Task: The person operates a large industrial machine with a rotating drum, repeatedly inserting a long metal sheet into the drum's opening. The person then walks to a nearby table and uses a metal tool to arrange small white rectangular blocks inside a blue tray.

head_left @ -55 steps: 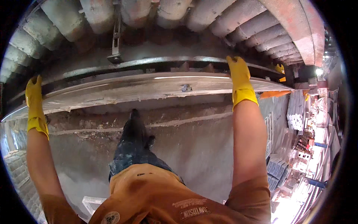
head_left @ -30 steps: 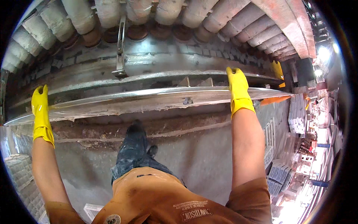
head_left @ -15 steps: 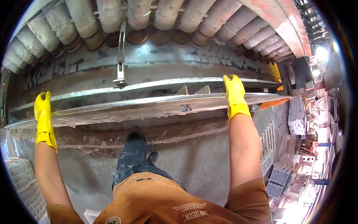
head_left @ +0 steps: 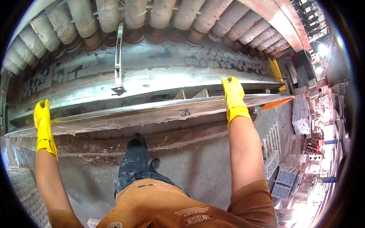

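Note:
A long metal plate [head_left: 163, 78] with bolts on its face runs across the machine in front of me. My left hand [head_left: 45, 127], in a yellow rubber glove, has its fingers curled at the plate's near lip on the left. Farther right, my right hand [head_left: 235, 99], gloved the same way, is closed at the same lip. Both hands cross above the edge of a nearer metal panel [head_left: 144, 110], whose front is dirty. In the gap between plate and panel stand two triangular brackets [head_left: 200, 94]. The fingertips are partly hidden.
A slotted metal bar [head_left: 119, 57] comes down to the plate. Beyond lie many small pale tile-like pieces [head_left: 205, 60] under a row of thick cylinders [head_left: 159, 15]. Stacked grey trays [head_left: 285, 182] and a white rack [head_left: 270, 142] are on the right. The floor [head_left: 190, 159] is concrete.
The metal plate has tilted, so a broad bolted face shows where mostly its edge showed. My left hand sits slightly lower in view, my right slightly farther left. The view has shifted a little.

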The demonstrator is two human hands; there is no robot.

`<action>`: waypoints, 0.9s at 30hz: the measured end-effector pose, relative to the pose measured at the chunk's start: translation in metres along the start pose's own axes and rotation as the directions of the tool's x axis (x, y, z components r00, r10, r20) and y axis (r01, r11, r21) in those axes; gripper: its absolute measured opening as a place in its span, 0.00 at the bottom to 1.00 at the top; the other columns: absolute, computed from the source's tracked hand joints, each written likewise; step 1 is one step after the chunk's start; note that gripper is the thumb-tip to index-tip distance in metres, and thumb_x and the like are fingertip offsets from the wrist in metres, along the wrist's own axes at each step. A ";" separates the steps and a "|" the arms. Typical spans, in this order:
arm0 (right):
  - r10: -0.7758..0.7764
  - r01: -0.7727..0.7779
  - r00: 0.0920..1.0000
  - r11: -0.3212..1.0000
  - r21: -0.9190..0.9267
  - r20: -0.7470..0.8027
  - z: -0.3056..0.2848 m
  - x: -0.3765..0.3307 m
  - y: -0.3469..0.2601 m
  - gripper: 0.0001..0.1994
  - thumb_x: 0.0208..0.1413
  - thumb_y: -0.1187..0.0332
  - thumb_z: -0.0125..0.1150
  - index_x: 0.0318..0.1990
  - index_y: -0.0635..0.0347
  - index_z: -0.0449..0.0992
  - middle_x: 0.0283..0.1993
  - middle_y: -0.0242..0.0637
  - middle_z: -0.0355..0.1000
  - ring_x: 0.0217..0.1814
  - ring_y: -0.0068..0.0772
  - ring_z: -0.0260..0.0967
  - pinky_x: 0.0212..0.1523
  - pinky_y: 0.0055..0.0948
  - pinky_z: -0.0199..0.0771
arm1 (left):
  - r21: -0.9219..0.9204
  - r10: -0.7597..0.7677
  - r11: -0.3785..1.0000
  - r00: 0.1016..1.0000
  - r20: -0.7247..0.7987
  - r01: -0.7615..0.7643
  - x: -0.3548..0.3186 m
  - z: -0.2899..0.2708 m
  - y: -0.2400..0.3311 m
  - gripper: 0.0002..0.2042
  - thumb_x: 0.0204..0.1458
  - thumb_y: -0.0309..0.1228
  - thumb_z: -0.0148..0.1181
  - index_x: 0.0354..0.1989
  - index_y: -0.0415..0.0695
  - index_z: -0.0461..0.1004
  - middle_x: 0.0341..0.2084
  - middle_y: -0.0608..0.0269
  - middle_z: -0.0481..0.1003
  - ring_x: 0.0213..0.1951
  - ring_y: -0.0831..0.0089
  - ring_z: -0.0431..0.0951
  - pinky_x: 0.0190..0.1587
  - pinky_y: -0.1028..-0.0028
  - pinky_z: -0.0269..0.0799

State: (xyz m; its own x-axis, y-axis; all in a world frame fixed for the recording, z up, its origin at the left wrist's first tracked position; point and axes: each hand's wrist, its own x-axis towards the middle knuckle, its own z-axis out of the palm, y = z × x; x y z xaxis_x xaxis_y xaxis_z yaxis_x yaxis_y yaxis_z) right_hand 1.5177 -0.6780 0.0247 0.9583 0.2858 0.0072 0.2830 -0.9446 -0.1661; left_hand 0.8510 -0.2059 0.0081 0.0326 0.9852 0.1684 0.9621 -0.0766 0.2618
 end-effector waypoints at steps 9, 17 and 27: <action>-0.009 0.009 1.000 1.000 -0.002 -0.012 0.003 -0.009 0.017 0.26 0.61 0.45 0.59 0.57 0.54 0.80 0.59 0.48 0.77 0.62 0.51 0.74 0.62 0.44 0.72 | 0.017 0.012 1.000 0.999 -0.035 -0.012 -0.020 0.001 0.000 0.28 0.61 0.55 0.59 0.57 0.43 0.78 0.53 0.49 0.80 0.56 0.51 0.79 0.58 0.60 0.72; 0.004 -0.004 1.000 1.000 -0.003 0.006 0.000 -0.008 0.015 0.27 0.61 0.44 0.58 0.57 0.55 0.79 0.59 0.48 0.77 0.62 0.51 0.74 0.63 0.44 0.72 | 0.010 -0.004 1.000 0.999 -0.040 0.004 -0.016 0.001 -0.001 0.27 0.61 0.53 0.60 0.57 0.44 0.79 0.53 0.50 0.80 0.55 0.52 0.80 0.57 0.60 0.73; 0.018 -0.018 0.999 1.000 -0.012 0.030 -0.002 -0.007 0.012 0.27 0.62 0.44 0.58 0.59 0.54 0.79 0.62 0.47 0.75 0.64 0.52 0.73 0.64 0.44 0.71 | -0.106 -0.115 0.988 0.993 0.011 0.115 -0.029 -0.009 0.033 0.27 0.61 0.53 0.60 0.58 0.44 0.78 0.52 0.49 0.81 0.52 0.53 0.81 0.54 0.61 0.74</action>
State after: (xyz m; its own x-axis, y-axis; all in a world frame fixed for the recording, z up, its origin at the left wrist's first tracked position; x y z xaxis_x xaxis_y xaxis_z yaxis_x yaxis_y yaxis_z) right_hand 1.5149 -0.6919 0.0245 0.9616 0.2731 -0.0256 0.2661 -0.9516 -0.1540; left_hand 0.8789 -0.2380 0.0205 -0.0749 0.9891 0.1265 0.9252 0.0216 0.3790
